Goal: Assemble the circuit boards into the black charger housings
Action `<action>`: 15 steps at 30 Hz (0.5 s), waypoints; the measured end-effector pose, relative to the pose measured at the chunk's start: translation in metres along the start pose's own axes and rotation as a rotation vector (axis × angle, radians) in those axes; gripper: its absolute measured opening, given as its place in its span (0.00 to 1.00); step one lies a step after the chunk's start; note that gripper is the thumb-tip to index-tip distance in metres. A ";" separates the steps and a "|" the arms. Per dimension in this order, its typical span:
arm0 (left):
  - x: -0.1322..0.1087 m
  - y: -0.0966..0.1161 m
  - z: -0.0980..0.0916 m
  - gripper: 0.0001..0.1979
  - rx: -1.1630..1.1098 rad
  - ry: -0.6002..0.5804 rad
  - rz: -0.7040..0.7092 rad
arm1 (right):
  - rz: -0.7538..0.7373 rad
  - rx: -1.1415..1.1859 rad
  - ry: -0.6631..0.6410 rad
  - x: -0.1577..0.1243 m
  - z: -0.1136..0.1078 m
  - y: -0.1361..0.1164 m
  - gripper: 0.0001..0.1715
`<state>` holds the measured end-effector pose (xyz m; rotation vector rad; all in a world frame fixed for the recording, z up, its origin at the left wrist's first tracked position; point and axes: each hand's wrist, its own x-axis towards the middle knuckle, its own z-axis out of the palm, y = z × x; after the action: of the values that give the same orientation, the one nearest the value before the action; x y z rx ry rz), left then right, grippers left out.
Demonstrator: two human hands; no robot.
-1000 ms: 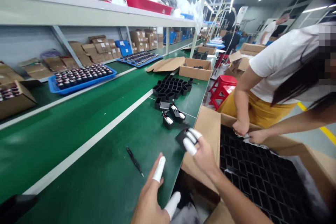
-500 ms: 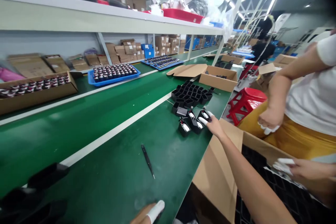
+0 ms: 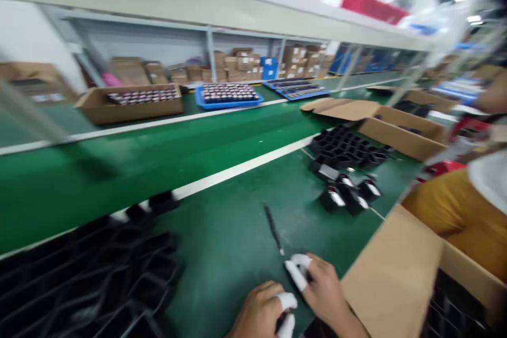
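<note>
My left hand (image 3: 261,309) is at the bottom of the head view, white covers on its thumb and finger, closed around a small dark thing that I cannot make out. Just right of it, my right hand (image 3: 322,285) has its white-covered fingertips curled together; whatever they pinch is hidden. Its fingertips are at the pointed end of the black tweezers (image 3: 273,227), which lie on the green table (image 3: 225,243). Farther off stand several small black cases (image 3: 331,199) with white pieces inside, apart from both hands.
Many empty black cases (image 3: 91,285) spread over the near left, blurred. Another cluster (image 3: 348,148) lies beyond the filled ones. An open carton (image 3: 396,269) is at the right edge, beside a person in yellow trousers (image 3: 439,206). Blue trays (image 3: 229,103) and a carton (image 3: 130,108) line the far side.
My right hand has let go of a filled black case and come back towards me, beside my left hand. The view has swung left. The tweezers remain on the table.
</note>
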<state>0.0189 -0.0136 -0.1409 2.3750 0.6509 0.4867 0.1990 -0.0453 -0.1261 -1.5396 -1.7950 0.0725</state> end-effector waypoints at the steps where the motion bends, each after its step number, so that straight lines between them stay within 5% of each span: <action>1: 0.001 0.001 0.003 0.10 -0.006 -0.003 -0.006 | -0.020 0.005 -0.004 -0.001 -0.003 0.005 0.13; 8: 0.023 0.005 0.009 0.08 -0.066 -0.028 0.045 | -0.044 -0.166 0.006 0.000 -0.021 0.024 0.19; 15: 0.007 -0.015 -0.001 0.16 -0.097 0.070 0.050 | 0.141 -0.226 -0.044 0.023 0.006 0.005 0.24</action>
<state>0.0188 0.0014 -0.1484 2.2963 0.5869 0.6124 0.1998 -0.0216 -0.1212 -1.8362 -1.7750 -0.0298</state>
